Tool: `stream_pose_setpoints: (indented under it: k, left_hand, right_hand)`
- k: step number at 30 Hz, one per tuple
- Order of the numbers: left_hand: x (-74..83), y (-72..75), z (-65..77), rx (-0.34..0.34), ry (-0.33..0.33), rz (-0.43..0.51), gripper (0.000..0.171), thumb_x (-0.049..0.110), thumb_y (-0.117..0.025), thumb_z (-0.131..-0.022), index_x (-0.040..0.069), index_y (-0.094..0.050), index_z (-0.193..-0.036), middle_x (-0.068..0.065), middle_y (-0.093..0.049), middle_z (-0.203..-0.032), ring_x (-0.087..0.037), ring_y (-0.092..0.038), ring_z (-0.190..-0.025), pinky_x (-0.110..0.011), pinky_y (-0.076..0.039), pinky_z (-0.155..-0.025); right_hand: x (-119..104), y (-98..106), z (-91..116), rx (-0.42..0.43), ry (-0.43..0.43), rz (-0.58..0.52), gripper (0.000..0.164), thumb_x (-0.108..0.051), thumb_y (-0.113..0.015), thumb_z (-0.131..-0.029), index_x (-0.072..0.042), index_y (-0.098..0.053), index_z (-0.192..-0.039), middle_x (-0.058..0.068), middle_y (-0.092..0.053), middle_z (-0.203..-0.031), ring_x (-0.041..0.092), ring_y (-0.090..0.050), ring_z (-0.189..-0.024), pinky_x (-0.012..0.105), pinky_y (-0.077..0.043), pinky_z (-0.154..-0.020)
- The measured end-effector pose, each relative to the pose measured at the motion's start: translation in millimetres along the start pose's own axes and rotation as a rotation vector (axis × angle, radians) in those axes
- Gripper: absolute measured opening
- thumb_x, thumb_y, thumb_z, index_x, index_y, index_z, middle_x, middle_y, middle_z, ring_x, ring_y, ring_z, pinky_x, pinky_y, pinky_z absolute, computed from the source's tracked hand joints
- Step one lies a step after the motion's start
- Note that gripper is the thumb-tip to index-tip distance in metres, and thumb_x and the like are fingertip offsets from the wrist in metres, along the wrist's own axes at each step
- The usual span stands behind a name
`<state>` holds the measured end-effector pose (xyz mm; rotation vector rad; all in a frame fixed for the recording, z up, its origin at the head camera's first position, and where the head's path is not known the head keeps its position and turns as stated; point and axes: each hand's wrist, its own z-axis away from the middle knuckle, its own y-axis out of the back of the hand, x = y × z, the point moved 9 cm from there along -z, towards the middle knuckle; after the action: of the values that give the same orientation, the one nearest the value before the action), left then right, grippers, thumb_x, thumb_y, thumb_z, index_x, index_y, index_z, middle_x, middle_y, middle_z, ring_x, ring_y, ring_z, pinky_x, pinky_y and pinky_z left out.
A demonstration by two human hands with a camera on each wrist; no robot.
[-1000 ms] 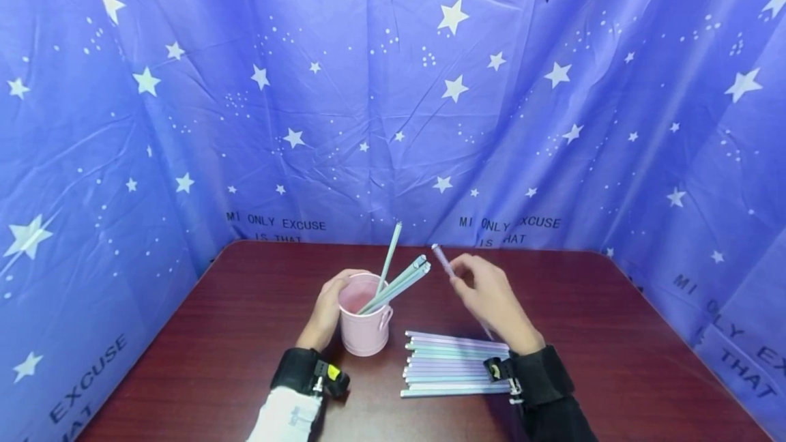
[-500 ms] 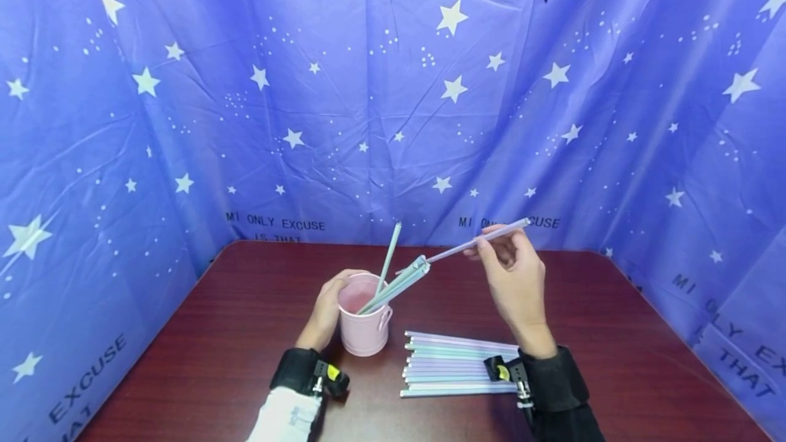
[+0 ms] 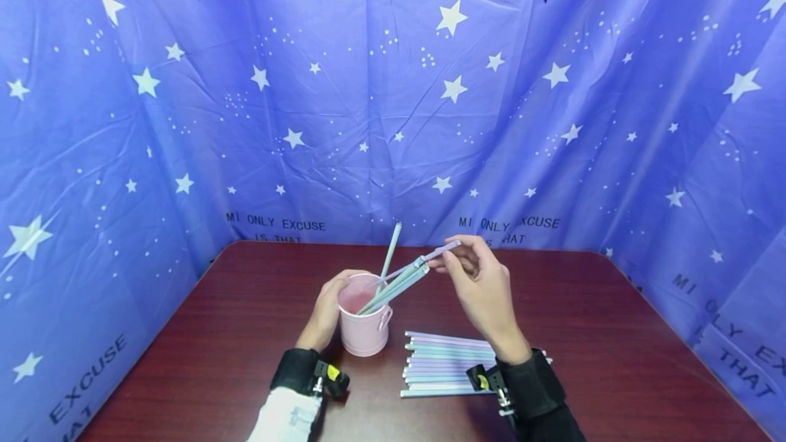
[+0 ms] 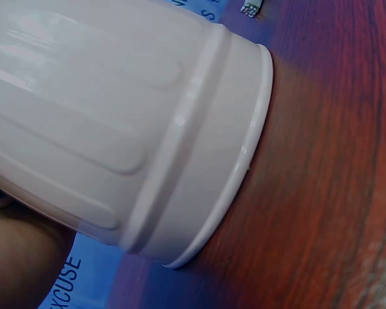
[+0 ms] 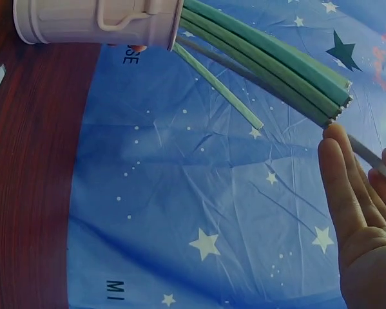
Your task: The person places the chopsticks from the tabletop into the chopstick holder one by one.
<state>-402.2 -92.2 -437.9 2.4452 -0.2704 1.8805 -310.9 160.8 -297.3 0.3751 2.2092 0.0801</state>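
Many loose sticks lay side by side toward the table's near edge. Beyond them, we saw the left hand's fingers wrapped round a cup between the side edges, green sticks leaning in it. The right hand pinched a purple stick, its lower end at the cup's mouth. Past the far edge hung a starry curtain.
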Motion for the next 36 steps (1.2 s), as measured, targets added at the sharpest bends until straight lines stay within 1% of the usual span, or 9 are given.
stream_pose_setpoints:
  k: [6, 10, 13, 17, 23, 26, 32, 34, 36]
  left_hand:
    - [1.5, -0.8, -0.2, -0.007, -0.009, 0.005, 0.047, 0.01, -0.032, -0.109, -0.011, -0.068, -0.131, -0.028, -0.072, -0.131, -0.014, -0.069, -0.117, -0.027, -0.051, -0.108]
    - [1.2, -1.1, -0.3, -0.008, -0.006, 0.001, 0.047, 0.01, -0.032, -0.109, -0.011, -0.068, -0.132, -0.029, -0.072, -0.131, -0.015, -0.069, -0.117, -0.027, -0.051, -0.109]
    - [0.4, -0.8, -0.3, -0.004, -0.002, -0.006, 0.048, 0.01, -0.031, -0.11, -0.012, -0.067, -0.131, -0.029, -0.071, -0.131, -0.016, -0.069, -0.117, -0.028, -0.051, -0.109]
    - [0.3, 0.0, 0.3, 0.001, -0.006, -0.009, 0.048, 0.011, -0.03, -0.11, -0.012, -0.067, -0.132, -0.03, -0.071, -0.131, -0.018, -0.069, -0.118, -0.03, -0.051, -0.11]
    - [-0.2, 0.8, 1.0, 0.004, -0.003, -0.012, 0.049, 0.011, -0.03, -0.11, -0.012, -0.067, -0.132, -0.03, -0.071, -0.132, -0.018, -0.069, -0.118, -0.028, -0.051, -0.108]
    - [0.4, 0.7, 1.0, 0.003, -0.004, -0.008, 0.049, 0.011, -0.03, -0.11, -0.013, -0.066, -0.132, -0.031, -0.071, -0.132, -0.018, -0.069, -0.118, -0.027, -0.051, -0.108]
    - [1.2, 0.2, 1.9, 0.002, -0.006, -0.004, 0.049, 0.011, -0.03, -0.11, -0.013, -0.066, -0.132, -0.031, -0.071, -0.131, -0.019, -0.069, -0.117, -0.028, -0.051, -0.107]
    - [1.3, -0.2, 2.2, 0.0, -0.007, -0.004, 0.049, 0.011, -0.03, -0.11, -0.013, -0.066, -0.132, -0.031, -0.071, -0.132, -0.019, -0.069, -0.117, -0.028, -0.051, -0.107]
    - [1.4, -0.5, 2.0, -0.001, -0.007, -0.003, 0.049, 0.011, -0.03, -0.11, -0.013, -0.066, -0.132, -0.031, -0.071, -0.132, -0.018, -0.069, -0.117, -0.028, -0.051, -0.108]
  right_hand:
    - [5.7, 1.3, -0.4, 0.001, -0.023, 0.062, 0.023, 0.0, -0.068, -0.103, 0.0, -0.066, -0.125, 0.017, -0.08, -0.109, 0.024, -0.08, -0.091, 0.03, -0.065, -0.085]
    - [19.2, -3.4, 0.5, -0.067, -0.104, 0.201, 0.022, -0.003, -0.07, -0.102, -0.004, -0.069, -0.124, 0.011, -0.08, -0.108, 0.024, -0.079, -0.096, 0.028, -0.064, -0.087]
    - [31.3, -10.3, 3.7, -0.168, -0.158, 0.347, 0.022, -0.007, -0.072, -0.099, -0.008, -0.071, -0.121, 0.007, -0.08, -0.107, 0.021, -0.076, -0.098, 0.035, -0.062, -0.09]
    - [45.1, -22.7, 12.9, -0.345, -0.192, 0.476, 0.024, -0.009, -0.075, -0.095, -0.006, -0.071, -0.119, 0.009, -0.079, -0.11, 0.025, -0.074, -0.101, 0.047, -0.061, -0.093]
    - [64.7, -40.0, 29.5, -0.566, -0.229, 0.587, 0.031, -0.011, -0.083, -0.089, -0.003, -0.073, -0.117, 0.012, -0.078, -0.107, 0.029, -0.073, -0.102, 0.045, -0.059, -0.09]
    - [87.3, -48.4, 39.0, -0.667, -0.259, 0.616, 0.038, -0.013, -0.087, -0.084, -0.004, -0.073, -0.119, 0.013, -0.076, -0.106, 0.03, -0.071, -0.104, 0.049, -0.059, -0.094]
    - [175.8, -61.9, 59.0, -0.79, -0.167, 0.76, 0.042, -0.021, -0.09, -0.075, -0.013, -0.074, -0.113, 0.006, -0.075, -0.105, 0.026, -0.069, -0.102, 0.049, -0.059, -0.088]
    - [183.7, -64.3, 63.3, -0.795, -0.159, 0.808, 0.041, -0.018, -0.09, -0.07, -0.015, -0.074, -0.108, 0.003, -0.073, -0.103, 0.025, -0.068, -0.1, 0.047, -0.059, -0.087]
    - [175.7, -65.5, 64.8, -0.791, -0.141, 0.822, 0.038, -0.013, -0.088, -0.068, -0.014, -0.074, -0.103, 0.003, -0.071, -0.099, 0.024, -0.067, -0.097, 0.045, -0.059, -0.085]
